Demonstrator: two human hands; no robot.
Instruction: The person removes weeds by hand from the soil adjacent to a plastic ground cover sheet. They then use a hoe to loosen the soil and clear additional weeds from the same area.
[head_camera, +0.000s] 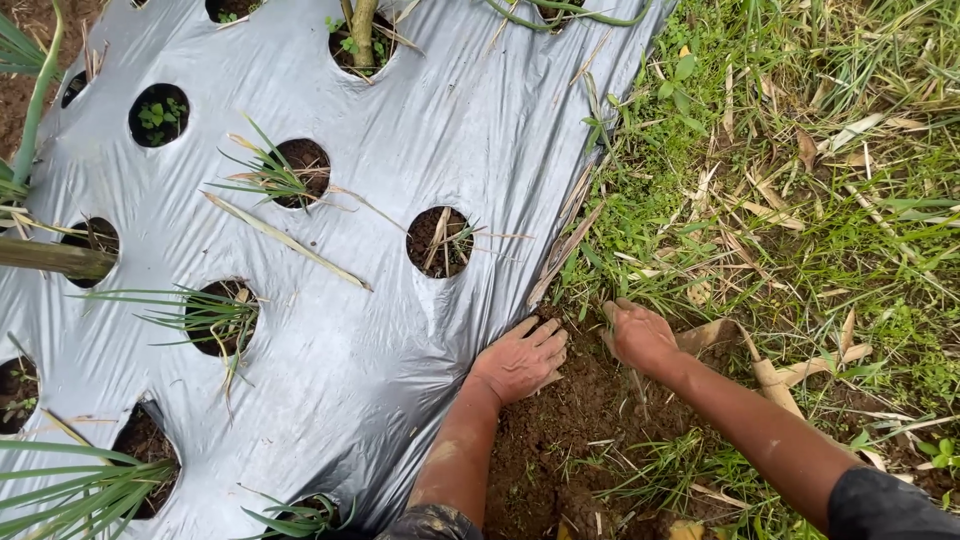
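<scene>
A silver plastic mulch sheet (400, 120) covers a raised bed, punched with round holes showing dark soil. My left hand (522, 358) lies flat, fingers spread, pressing on bare brown soil (560, 420) right at the sheet's edge. My right hand (636, 332) is curled into the base of a grass clump (640, 280) beside the sheet, fingers closed around blades and dry leaves. Both forearms are smeared with dirt.
Young grassy plants (270, 175) grow from several holes in the sheet. A thick green stalk (55, 258) crosses the left edge, and another stem (362, 30) rises at the top. Weedy grass with dry leaves (800, 200) fills the right side.
</scene>
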